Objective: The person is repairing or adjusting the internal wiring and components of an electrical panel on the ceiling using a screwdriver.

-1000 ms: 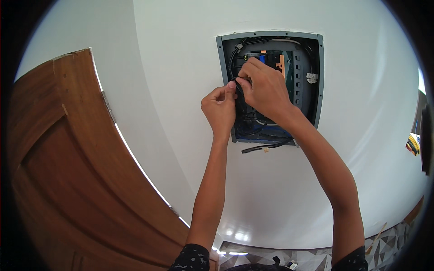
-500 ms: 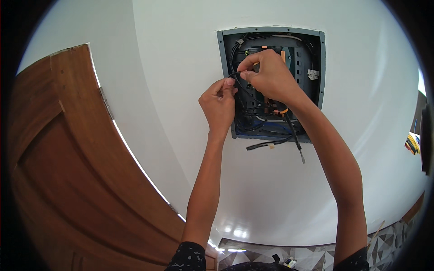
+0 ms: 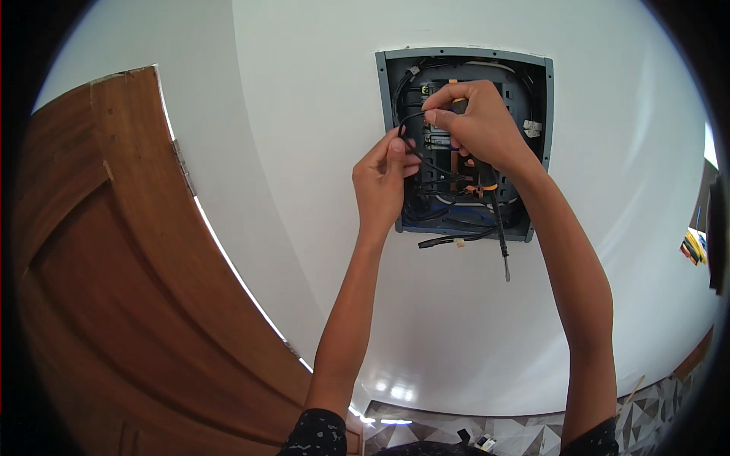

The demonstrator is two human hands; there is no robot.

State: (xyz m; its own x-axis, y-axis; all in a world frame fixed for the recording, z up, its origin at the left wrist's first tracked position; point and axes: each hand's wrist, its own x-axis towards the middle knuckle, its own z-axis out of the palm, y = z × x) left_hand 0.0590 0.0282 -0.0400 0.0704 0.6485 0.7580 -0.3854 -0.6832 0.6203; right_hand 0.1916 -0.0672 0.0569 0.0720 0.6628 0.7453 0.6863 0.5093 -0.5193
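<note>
An open grey electrical panel box (image 3: 545, 114) is set in the white wall, with black cables, breakers and copper-coloured bars inside. My left hand (image 3: 380, 175) is at the box's left side, fingers pinched on a thin black wire (image 3: 413, 115). Just right of it, my right hand (image 3: 483, 121) pinches that wire between thumb and forefinger. The same hand holds a black-and-orange screwdriver (image 3: 488, 181) in its curled fingers, with the blade pointing down past the box's lower edge. A loose black cable (image 3: 437, 242) hangs out at the bottom.
A brown wooden door (image 3: 133, 251) stands at the left. Coloured yellow and red items (image 3: 692, 245) are at the far right edge. Below are a patterned tile floor (image 3: 646, 414) and small objects (image 3: 479, 441).
My right hand has moved slightly up and right, drawing the wire with it. The screwdriver has come into sight beneath that hand, and my left hand has shifted slightly right since half a second ago.
</note>
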